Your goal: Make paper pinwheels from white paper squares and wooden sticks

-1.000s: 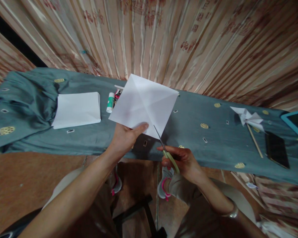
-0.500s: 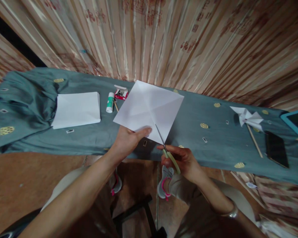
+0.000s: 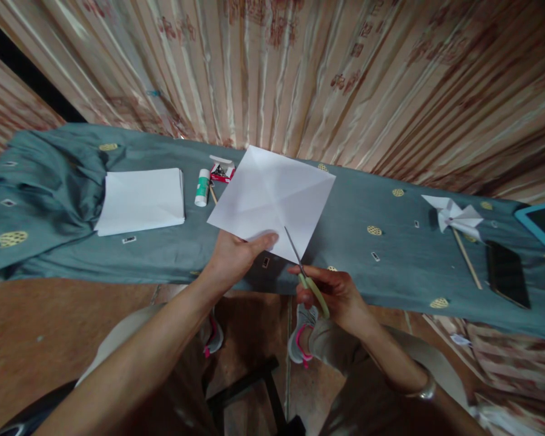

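A white square sheet of paper (image 3: 272, 188) with diagonal creases is held above the cloth-covered table. My left hand (image 3: 236, 257) grips its lower left edge, thumb on top and the other fingers hidden beneath. In my right hand (image 3: 336, 293) are scissors (image 3: 317, 295) with pale green handles. One blade lies over the paper near its lowest corner, pointing along a crease toward the middle; the other blade is hidden under the sheet.
Left of the paper are a stack of white sheets (image 3: 140, 203), a glue stick (image 3: 202, 188) and a small red box (image 3: 222, 171) of metal pins. A paper pinwheel (image 3: 456, 219) on a stick, a black phone (image 3: 507, 274) and a blue-framed device (image 3: 542, 224) lie to the right. A curtain (image 3: 263, 79) hangs behind.
Almost nothing differs. Both hands, the paper and the scissors keep nearly the same position; the view has shifted very slightly.
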{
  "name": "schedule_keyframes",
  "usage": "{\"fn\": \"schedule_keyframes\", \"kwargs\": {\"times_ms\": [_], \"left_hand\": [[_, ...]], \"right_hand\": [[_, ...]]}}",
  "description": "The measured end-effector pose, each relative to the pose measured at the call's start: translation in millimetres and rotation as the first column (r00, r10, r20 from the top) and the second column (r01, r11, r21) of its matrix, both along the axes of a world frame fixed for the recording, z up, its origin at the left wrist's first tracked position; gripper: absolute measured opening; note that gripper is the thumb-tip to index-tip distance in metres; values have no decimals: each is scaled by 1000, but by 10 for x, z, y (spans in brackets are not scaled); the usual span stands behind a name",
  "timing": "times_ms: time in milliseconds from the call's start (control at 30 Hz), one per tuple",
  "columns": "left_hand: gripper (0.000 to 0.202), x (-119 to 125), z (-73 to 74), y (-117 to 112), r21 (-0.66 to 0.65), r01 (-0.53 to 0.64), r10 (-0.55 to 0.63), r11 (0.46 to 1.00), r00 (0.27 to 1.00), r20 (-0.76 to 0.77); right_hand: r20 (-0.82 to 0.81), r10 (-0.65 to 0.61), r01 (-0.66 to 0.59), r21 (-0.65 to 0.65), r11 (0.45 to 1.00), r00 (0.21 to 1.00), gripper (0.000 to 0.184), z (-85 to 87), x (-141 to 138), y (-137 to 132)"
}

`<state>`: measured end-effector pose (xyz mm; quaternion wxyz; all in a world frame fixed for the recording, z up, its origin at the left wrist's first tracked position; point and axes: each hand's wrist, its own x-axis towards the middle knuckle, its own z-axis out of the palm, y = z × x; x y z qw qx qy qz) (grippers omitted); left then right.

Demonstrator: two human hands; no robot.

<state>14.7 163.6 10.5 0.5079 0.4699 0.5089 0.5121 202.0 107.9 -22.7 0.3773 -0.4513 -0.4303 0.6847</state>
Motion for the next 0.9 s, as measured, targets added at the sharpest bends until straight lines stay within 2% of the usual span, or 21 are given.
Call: {"fn": "schedule_keyframes", "kwargs": {"times_ms": [267, 400, 633, 900], "left_hand": [[40, -4, 8, -11, 2, 13, -13, 1000, 1000, -24], [37, 5, 10, -40, -33, 46, -47, 998, 999, -14], [29, 26, 13, -46, -45, 63, -63, 997, 998, 3], [28, 27, 1, -44, -61, 57, -56, 996, 998, 14]], "right_hand": [[53, 6, -7, 10, 1000, 999, 42, 28, -14, -3], [116, 20, -27, 58, 998, 993, 30, 50, -23, 4], [168, 25, -37, 70, 997, 986, 37, 78, -21, 10], [114, 2, -8, 56, 998, 993, 36, 88, -44, 17]]}}
